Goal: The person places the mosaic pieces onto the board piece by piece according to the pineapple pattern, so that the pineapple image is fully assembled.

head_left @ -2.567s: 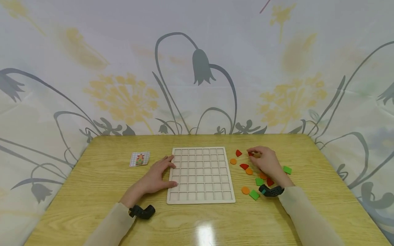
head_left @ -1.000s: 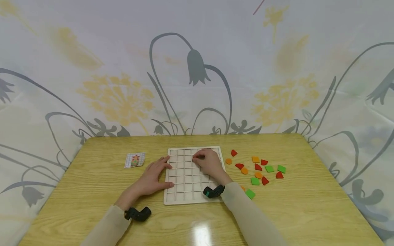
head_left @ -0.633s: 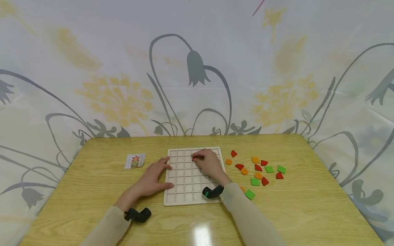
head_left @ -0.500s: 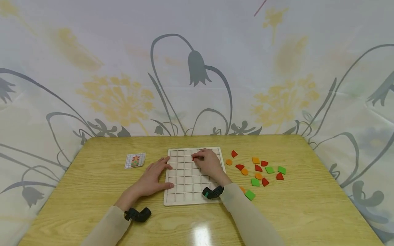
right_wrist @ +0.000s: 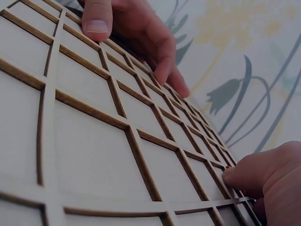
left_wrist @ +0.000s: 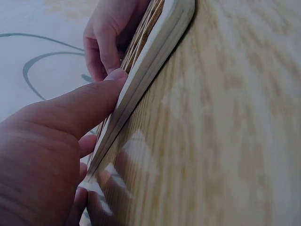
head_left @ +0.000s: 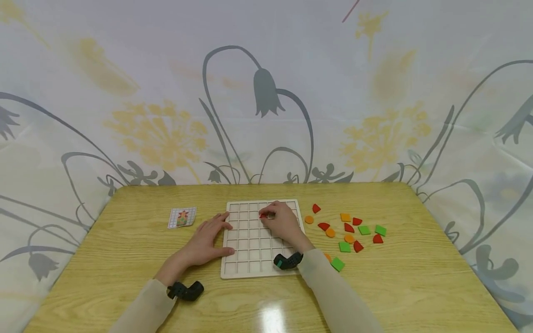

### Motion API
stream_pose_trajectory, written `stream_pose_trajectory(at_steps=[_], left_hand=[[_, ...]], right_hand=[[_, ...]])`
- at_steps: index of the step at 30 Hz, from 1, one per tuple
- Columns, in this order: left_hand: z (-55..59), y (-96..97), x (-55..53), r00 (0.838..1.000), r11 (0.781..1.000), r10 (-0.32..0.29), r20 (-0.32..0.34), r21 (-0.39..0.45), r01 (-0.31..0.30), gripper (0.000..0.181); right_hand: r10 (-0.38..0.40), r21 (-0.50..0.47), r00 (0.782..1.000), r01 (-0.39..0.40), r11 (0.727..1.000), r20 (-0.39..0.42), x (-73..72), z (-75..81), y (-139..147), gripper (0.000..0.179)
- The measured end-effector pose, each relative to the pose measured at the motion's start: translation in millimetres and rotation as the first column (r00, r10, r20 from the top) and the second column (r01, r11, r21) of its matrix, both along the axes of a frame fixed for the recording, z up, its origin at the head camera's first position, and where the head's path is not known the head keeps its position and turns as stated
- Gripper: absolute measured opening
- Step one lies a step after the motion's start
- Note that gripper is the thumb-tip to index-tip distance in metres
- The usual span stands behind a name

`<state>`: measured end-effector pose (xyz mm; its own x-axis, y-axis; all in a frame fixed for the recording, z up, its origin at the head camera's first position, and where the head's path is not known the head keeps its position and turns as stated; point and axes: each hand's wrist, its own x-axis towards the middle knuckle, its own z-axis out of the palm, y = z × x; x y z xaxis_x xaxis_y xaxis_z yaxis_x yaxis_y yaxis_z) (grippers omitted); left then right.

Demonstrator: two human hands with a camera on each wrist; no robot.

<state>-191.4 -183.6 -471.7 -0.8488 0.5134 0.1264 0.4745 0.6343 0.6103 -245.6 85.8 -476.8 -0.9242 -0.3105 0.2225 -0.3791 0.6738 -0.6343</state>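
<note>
A pale square grid board [head_left: 249,267] lies on the table. My left hand [head_left: 207,241] rests spread along its left edge, thumb and fingertips on the rim. In the left wrist view the thumb [left_wrist: 89,101] touches the top of the board's side. My right hand [head_left: 284,223] is over the upper middle of the board and pinches a small red tile [head_left: 263,216] between thumb and fingertips, down at a cell. Most of that tile is hidden by the fingers; in the right wrist view only a speck of red shows by the right thumb [right_wrist: 244,174].
Right of the board lie loose red quarter-circle tiles [head_left: 349,227], orange round tiles [head_left: 330,232], an orange square tile [head_left: 345,217] and green square tiles [head_left: 364,230]. A small gridded picture card [head_left: 182,218] lies to the left. A flower-patterned cloth [head_left: 166,92] stands behind the table [head_left: 233,305].
My right hand has moved left from the loose tiles to the board, carrying a red tile. Over the last half second it has only shifted slightly. The left hand stays on the board's edge.
</note>
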Motion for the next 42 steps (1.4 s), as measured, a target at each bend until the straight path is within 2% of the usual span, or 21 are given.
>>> stream_pose_trajectory(at_steps=[4,10,16,21,26,33,37,42], left_hand=[[0.9,-1.2,-2.3,1.000,1.000,-0.004,-0.001,0.001,0.004,0.054],[3.3,-1.3,-7.8,0.999,1.000,-0.023,-0.024,0.004,0.023,0.054],[6.1,-3.1,-6.8,1.000,1.000,-0.004,-0.028,-0.023,0.003,0.055],[3.8,-4.2,-6.1,0.999,0.999,0.001,-0.039,-0.046,-0.002,0.057],[-1.7,-4.3,-7.7,0.998,1.000,-0.009,-0.055,-0.029,0.007,0.056],[-8.5,-3.8,-5.9,0.998,1.000,0.008,-0.068,-0.021,-0.010,0.057],[-8.9,-5.1,-3.0,0.997,1.000,0.021,-0.072,-0.017,-0.022,0.057],[-8.0,-5.9,-2.6,0.996,1.000,0.018,-0.082,-0.021,-0.020,0.056]], right_hand=[[0.005,-0.008,1.000,-0.005,1.000,-0.004,-0.4,1.8,0.0,0.015],[-0.011,-0.101,0.999,0.014,0.995,0.036,-0.1,6.4,4.8,0.016],[0.026,-0.228,0.999,-0.020,0.973,0.024,-4.2,9.3,17.2,0.015],[0.003,-0.278,0.999,0.010,0.960,0.049,-6.5,15.8,38.5,0.017],[-0.042,-0.256,0.997,0.056,0.965,0.062,-4.7,25.1,77.1,0.021],[-0.156,-0.178,0.985,0.168,0.970,0.077,5.3,27.4,153.2,0.024],[-0.166,-0.094,0.981,0.175,0.980,0.099,10.6,26.7,191.7,0.025],[-0.119,0.005,0.981,0.120,0.993,0.155,13.6,26.8,219.5,0.024]])
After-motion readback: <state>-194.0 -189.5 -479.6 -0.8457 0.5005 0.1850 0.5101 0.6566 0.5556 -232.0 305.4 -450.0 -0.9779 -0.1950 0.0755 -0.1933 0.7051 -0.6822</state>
